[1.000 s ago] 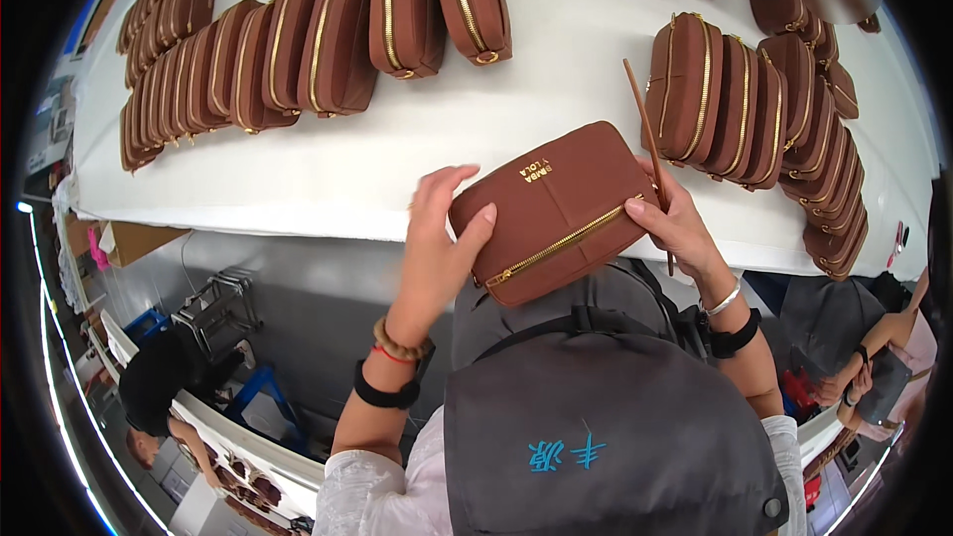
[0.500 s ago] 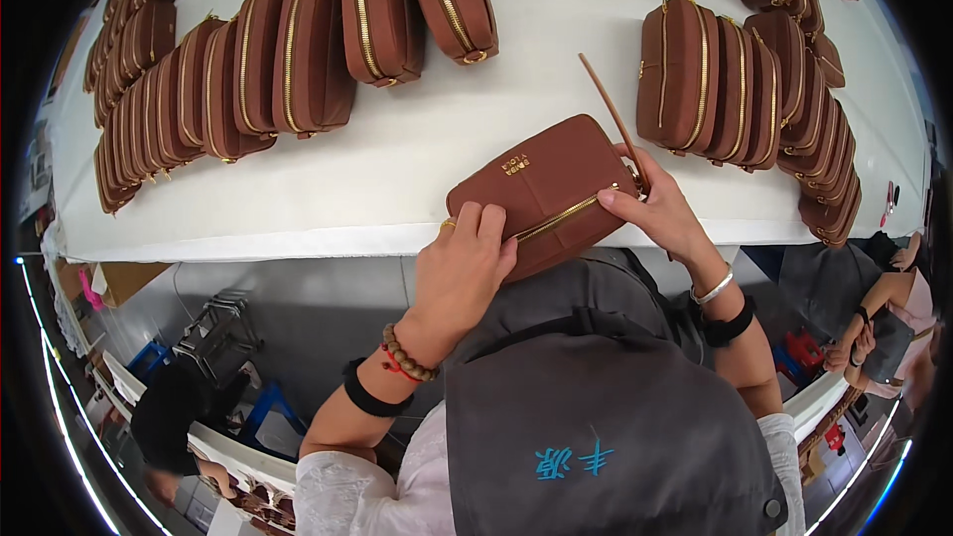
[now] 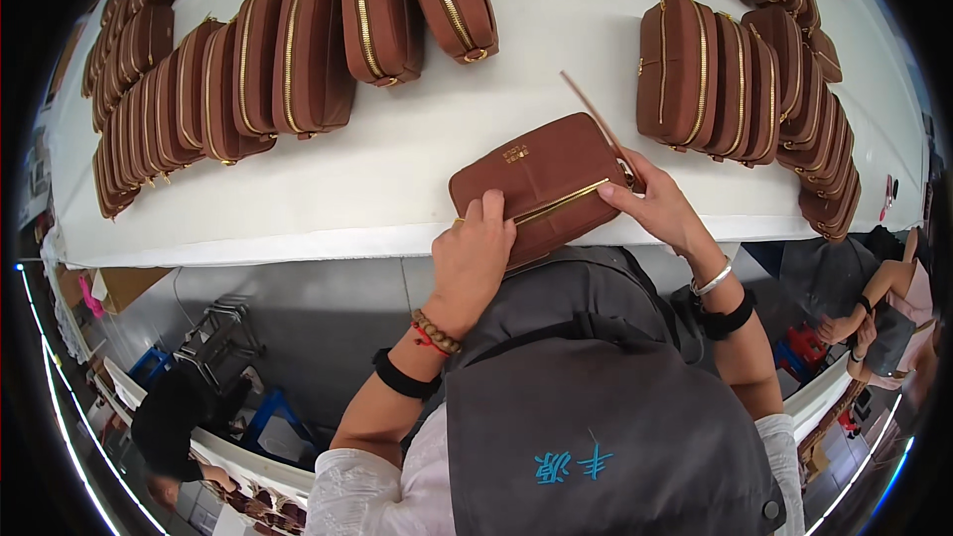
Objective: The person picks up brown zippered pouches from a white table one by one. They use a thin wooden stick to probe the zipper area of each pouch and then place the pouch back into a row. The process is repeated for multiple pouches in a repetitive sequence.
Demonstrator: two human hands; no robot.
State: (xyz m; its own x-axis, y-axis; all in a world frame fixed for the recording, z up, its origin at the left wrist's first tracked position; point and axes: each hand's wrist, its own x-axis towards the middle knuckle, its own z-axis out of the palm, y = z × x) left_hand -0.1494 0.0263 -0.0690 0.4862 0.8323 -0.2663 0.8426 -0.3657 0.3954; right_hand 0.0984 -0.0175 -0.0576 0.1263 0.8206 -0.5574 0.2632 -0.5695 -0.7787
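A small brown bag (image 3: pixel 549 161) with rounded corners tilts over the table's near edge, its lower side close to my apron. A gold zipper (image 3: pixel 556 204) runs across its front, and gold lettering sits above that. My left hand (image 3: pixel 473 256) grips the bag's lower left part, fingers curled over the front by the zipper's left end. With my right hand (image 3: pixel 657 206) I hold the right end, thumb pressed at the zipper's end. A thin brown strap (image 3: pixel 597 119) sticks up from that corner beside my right fingers. The zipper pull is hard to make out.
Rows of similar brown bags stand on the white table (image 3: pixel 397 179): a long row (image 3: pixel 164 104) at left, two upright bags (image 3: pixel 422 10) at the back, and another group (image 3: pixel 710 84) at right. Two people sit farther off, a person in black (image 3: pixel 179 427) and one at right (image 3: pixel 893 308).
The strap's tip has swung left and down. My left hand and forearm have shifted slightly right. The zipper line looks a little more gaped; both hands still hold the bag.
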